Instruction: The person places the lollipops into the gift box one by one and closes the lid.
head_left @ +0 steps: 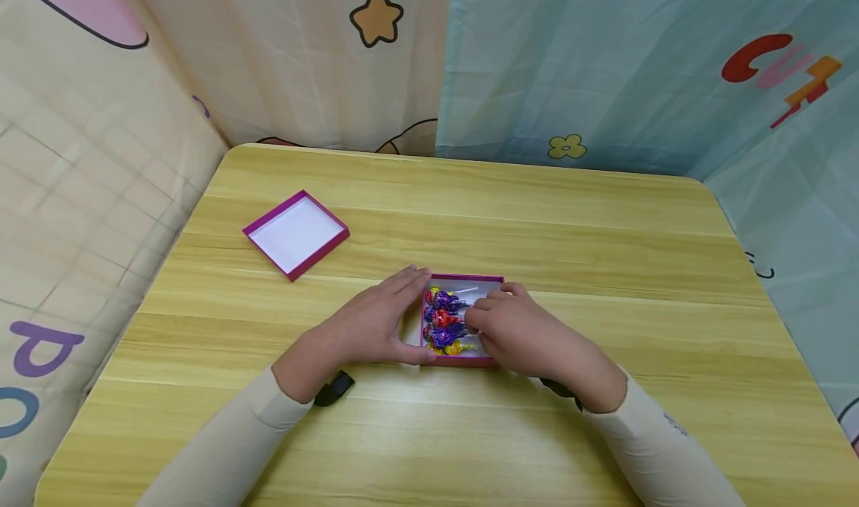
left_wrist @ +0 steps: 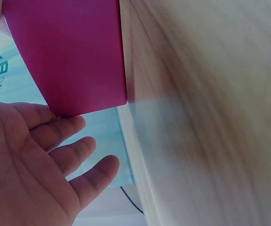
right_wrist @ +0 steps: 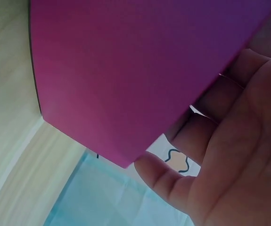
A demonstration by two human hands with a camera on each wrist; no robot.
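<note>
In the head view a shallow magenta box [head_left: 463, 362] with a white inside rests on the table, long wrapped lollipops in it. Their purple, red and yellow wrapped heads lie in a column along the left; a bare white stick [head_left: 466, 291] shows near the back. My left hand [head_left: 372, 320] holds the box's left side between thumb at the front corner and fingers at the back one. Reaching over the right wall, my right hand [head_left: 520, 332] curls its fingers down into the box and pinches at a lollipop [head_left: 446, 318] by its stick end; its fingertips are partly hidden.
A matching magenta lid [head_left: 298, 235] lies inside up at the back left of the wooden table [head_left: 537, 231]. Printed curtains [head_left: 570, 67] hang close behind the table and along its sides. Dark wrist straps [head_left: 333, 389] sit under both forearms.
</note>
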